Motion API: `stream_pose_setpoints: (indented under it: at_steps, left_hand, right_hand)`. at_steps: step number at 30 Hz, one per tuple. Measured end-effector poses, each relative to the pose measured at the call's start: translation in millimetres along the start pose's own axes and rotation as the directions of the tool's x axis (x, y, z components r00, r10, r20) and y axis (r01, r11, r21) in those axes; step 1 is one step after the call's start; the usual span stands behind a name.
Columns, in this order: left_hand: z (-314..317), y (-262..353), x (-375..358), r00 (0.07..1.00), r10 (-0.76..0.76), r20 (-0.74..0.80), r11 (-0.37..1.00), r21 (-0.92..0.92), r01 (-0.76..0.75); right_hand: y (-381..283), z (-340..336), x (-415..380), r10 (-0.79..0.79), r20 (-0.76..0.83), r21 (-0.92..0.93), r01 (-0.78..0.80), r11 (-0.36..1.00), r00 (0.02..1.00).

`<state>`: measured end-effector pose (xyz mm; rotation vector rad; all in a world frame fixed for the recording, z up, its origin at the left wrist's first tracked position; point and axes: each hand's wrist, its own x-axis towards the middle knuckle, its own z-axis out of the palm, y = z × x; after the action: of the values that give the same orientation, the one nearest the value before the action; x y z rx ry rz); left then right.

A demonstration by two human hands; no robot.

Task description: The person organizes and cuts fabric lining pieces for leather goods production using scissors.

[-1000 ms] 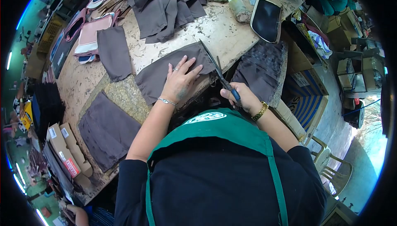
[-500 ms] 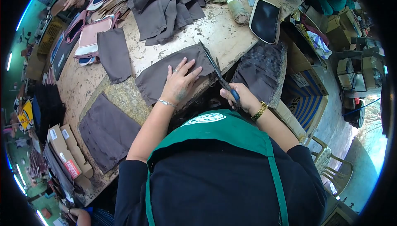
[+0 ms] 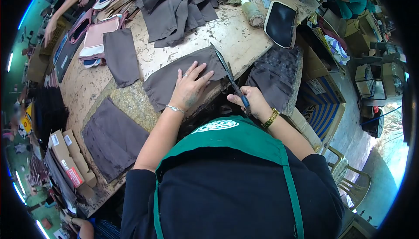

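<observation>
My left hand (image 3: 190, 86) lies flat with fingers spread on a dark grey-brown fabric piece (image 3: 163, 78), pressing it to the table near the front edge. In my right hand (image 3: 253, 101) is a pair of scissors (image 3: 230, 71), its handles gripped and its blades along the right end of that fabric. Whether the blades are fully closed I cannot make out. Another fabric piece (image 3: 121, 57) lies to the left of my left hand, and a larger one (image 3: 112, 140) rests nearer my left arm. To the right, a dark crinkled fabric piece (image 3: 273, 75) sits beyond the scissors.
A heap of dark fabric (image 3: 176, 12) covers the far middle of the worktable (image 3: 244, 42). A glue bottle (image 3: 252, 14) and a black oval-cornered panel (image 3: 280, 24) are at the far right. Pink pouches (image 3: 98, 33) lie far left, where a co-worker's arm (image 3: 70, 3) reaches across.
My right hand has shifted slightly, with the scissors' handles drawn closer together. My left hand stays on the fabric. The co-worker's arm at the far left has swung lower.
</observation>
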<state>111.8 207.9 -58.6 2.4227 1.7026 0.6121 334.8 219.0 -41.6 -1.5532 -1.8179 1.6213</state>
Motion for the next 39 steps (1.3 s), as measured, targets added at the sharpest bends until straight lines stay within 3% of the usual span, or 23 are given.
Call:
stream_pose_setpoints:
  at_steps: [3, 6, 8, 9, 10, 11, 13, 17, 19, 20, 22, 23, 24, 25, 26, 27, 28, 29, 31, 35, 37, 39]
  left_hand:
    - [-0.8, 0.6, 0.2, 1.000, -0.006, -0.002, 1.000, -0.015, 0.006]
    - [-1.9, -2.6, 2.2, 0.998, -0.034, -0.046, 0.996, -0.078, 0.031]
    - [-10.2, 2.4, 7.5, 0.994, -0.065, -0.091, 0.991, -0.126, 0.053]
    - [-24.9, 14.6, 16.6, 0.936, -0.233, -0.263, 0.869, -0.488, 0.079]
    - [-32.8, 21.7, 19.8, 0.828, -0.442, -0.343, 0.629, -0.778, 0.013]
    - [-32.3, 17.2, 25.9, 0.539, -0.702, -0.464, 0.625, -0.766, 0.154]
    - [-62.4, 25.9, 40.6, 0.403, -0.771, -0.493, 0.328, -0.850, -0.412]
    - [-61.2, 7.1, 1.3, 0.384, -0.743, -0.548, 0.315, -0.792, -0.522]
    - [-33.1, -11.6, -50.1, 0.369, -0.889, -0.271, 0.321, -0.944, 0.080]
    - [-33.7, -1.6, -65.5, 0.371, -0.890, -0.267, 0.320, -0.943, 0.090]
    - [-34.3, 16.7, -89.5, 0.244, -0.861, -0.447, 0.495, -0.847, 0.195]
    - [-39.4, 21.6, -93.9, 0.243, -0.862, -0.444, 0.493, -0.847, 0.200]
    - [-49.5, 28.2, -96.2, 0.426, -0.655, -0.624, 0.748, -0.615, 0.248]
    - [-58.4, 32.6, -96.6, 0.601, -0.386, -0.700, 0.922, -0.315, 0.225]
    - [-65.9, 26.6, -93.8, 0.832, -0.169, -0.528, 0.984, -0.040, 0.175]
    - [-75.3, 32.2, -80.3, 0.952, -0.197, -0.235, 0.972, 0.083, 0.222]
    - [-80.4, 35.7, -65.4, 0.967, -0.244, 0.078, 0.952, 0.211, 0.223]
    - [-71.8, 27.7, -56.8, 0.966, -0.247, 0.072, 0.951, 0.209, 0.228]
    - [-44.3, 4.7, -41.4, 0.982, -0.102, 0.161, 0.977, 0.202, 0.069]
    - [-9.9, -10.0, -9.1, 0.998, -0.046, 0.047, 0.994, 0.105, 0.041]
    - [4.0, -7.6, 4.4, 0.984, -0.130, -0.120, 0.986, 0.086, 0.141]
    - [9.9, -4.2, 10.3, 0.978, -0.117, -0.171, 0.990, 0.055, 0.128]
  right_hand:
    - [4.6, 2.4, -3.3, -0.001, -0.029, 0.085, 0.003, 0.996, 1.000]
    - [3.4, 0.0, -17.2, 0.082, -0.045, 0.357, -0.060, 0.932, 0.996]
    - [11.1, -5.3, -23.0, 0.089, -0.036, 0.410, -0.067, 0.910, 0.995]
    - [14.7, -8.6, -24.4, 0.099, -0.026, 0.463, -0.076, 0.883, 0.995]
    - [17.9, -10.9, -26.6, 0.088, -0.009, 0.474, -0.073, 0.877, 0.996]
    - [19.7, -11.6, -29.5, 0.087, 0.001, 0.475, -0.077, 0.877, 0.996]
    - [20.0, -12.7, -33.0, 0.029, 0.035, 0.535, -0.043, 0.844, 0.999]
    - [31.9, -7.5, -29.3, -0.040, 0.011, 0.481, 0.030, 0.876, 0.999]
    - [31.6, -9.0, -29.0, -0.034, 0.015, 0.468, 0.023, 0.883, 0.999]
    - [32.2, -9.8, -29.0, -0.028, 0.012, 0.449, 0.020, 0.894, 1.000]
    - [35.9, -13.3, -27.4, -0.024, 0.003, 0.419, 0.021, 0.908, 1.000]
    - [37.1, -14.4, -27.0, -0.023, -0.007, 0.384, 0.024, 0.923, 1.000]
    - [33.9, -16.6, -28.6, -0.005, -0.005, 0.394, 0.007, 0.919, 1.000]
    - [31.5, -18.5, -29.6, -0.004, 0.002, 0.391, 0.003, 0.920, 1.000]
    - [29.5, -20.3, -30.6, -0.011, -0.015, 0.345, 0.015, 0.938, 1.000]
    - [27.4, -21.8, -32.2, -0.019, -0.031, 0.297, 0.028, 0.954, 0.999]
    - [24.6, -23.2, -33.7, -0.044, -0.026, 0.288, 0.050, 0.956, 0.999]
    - [23.8, -24.6, -34.5, -0.047, -0.024, 0.282, 0.052, 0.958, 0.999]
    - [23.1, -26.6, -37.4, -0.060, 0.019, 0.216, 0.055, 0.975, 0.998]
    - [18.6, -25.8, -49.8, -0.079, 0.051, 0.274, 0.063, 0.960, 0.996]
    - [22.3, -28.4, -55.8, -0.079, 0.085, 0.053, 0.074, 0.996, 0.993]
    - [27.0, -30.5, -61.8, -0.075, 0.143, -0.002, 0.076, 0.997, 0.987]
